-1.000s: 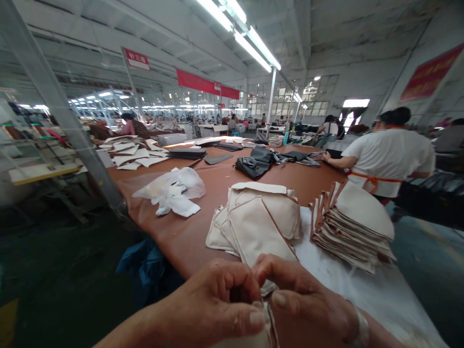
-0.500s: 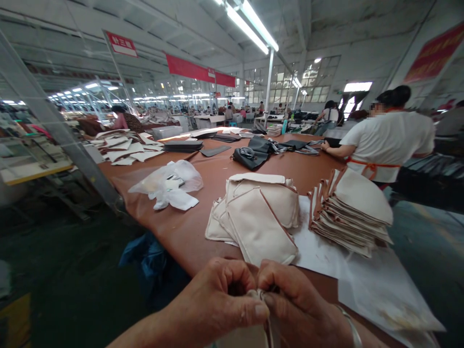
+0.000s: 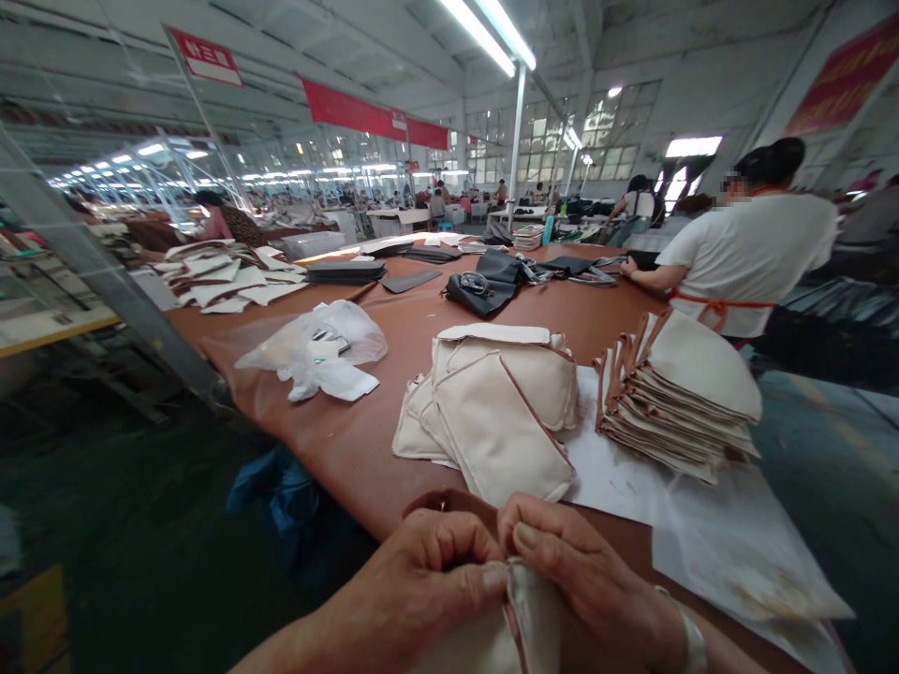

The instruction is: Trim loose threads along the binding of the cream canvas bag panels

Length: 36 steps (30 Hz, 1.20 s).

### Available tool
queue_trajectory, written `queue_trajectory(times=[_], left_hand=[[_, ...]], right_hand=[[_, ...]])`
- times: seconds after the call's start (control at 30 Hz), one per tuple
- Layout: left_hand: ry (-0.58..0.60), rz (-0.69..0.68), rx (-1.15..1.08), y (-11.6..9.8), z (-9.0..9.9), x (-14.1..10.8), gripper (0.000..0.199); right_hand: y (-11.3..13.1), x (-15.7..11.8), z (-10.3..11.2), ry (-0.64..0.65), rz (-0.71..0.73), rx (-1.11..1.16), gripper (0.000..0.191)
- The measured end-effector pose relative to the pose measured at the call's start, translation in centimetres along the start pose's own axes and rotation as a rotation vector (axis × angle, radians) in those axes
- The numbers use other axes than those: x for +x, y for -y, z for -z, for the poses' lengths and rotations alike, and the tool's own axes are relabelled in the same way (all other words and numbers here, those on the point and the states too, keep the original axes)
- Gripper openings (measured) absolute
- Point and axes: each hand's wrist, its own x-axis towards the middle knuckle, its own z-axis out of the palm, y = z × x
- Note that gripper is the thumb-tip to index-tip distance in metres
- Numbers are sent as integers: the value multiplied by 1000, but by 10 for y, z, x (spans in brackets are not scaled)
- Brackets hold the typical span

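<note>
At the bottom centre, a cream piece with brown edging [image 3: 537,608] is pinched between both hands. My left hand [image 3: 428,585] grips its upper edge from the left, thumb on top. Against it, my right hand [image 3: 586,571] pinches the same edge, fingers curled. A brown leather strip [image 3: 449,496] shows just behind my left hand. Beyond the hands lie several cream sewn pieces [image 3: 498,421], overlapping on the brown table covering [image 3: 337,421]. The lower part of the held piece runs out of view.
A stack of cream pieces [image 3: 688,393] stands at the right on white sheeting [image 3: 723,534]. A plastic bag [image 3: 330,346] lies left of centre. Farther back are black bags [image 3: 492,281], dark panels [image 3: 344,271] and a person in white [image 3: 755,243]. A metal post [image 3: 133,281] slants at the left.
The view has shifted slightly. The brown strip now shows behind my left hand, and more of the held piece's cream side is visible under my right hand.
</note>
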Motion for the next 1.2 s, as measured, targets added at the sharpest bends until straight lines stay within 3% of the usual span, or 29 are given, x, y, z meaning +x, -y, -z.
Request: queue_trajectory(times=[0.17,0.3,0.57,0.67,0.8,0.87,1.03,1.2], left_hand=[[-180,-2,276,-4,-7,3,27],[-264,-87,312,-2,-12,4,23],[-169,-84,4,17,-5,6,21],[-177,-74,-70,21,-5,6,24],[-239,-53,-58,21,-8,5,32],[-253,-67,-37,19,-11,4,34],[-317,-175,221,16,-16,0,35],[-377,-337,513,30,-13,3,30]], right_hand=[[12,1,-6,-96,-42,-236,51],[13,3,-7,-93,-147,-121,39],[10,-2,-5,-131,-127,-279,25],[11,-7,-8,-189,2,-487,16],[11,-12,-12,-354,380,-858,6],[13,-13,-14,-365,440,-983,8],[21,-10,-19,-327,222,-1070,11],[22,-7,-23,-352,274,-1190,12]])
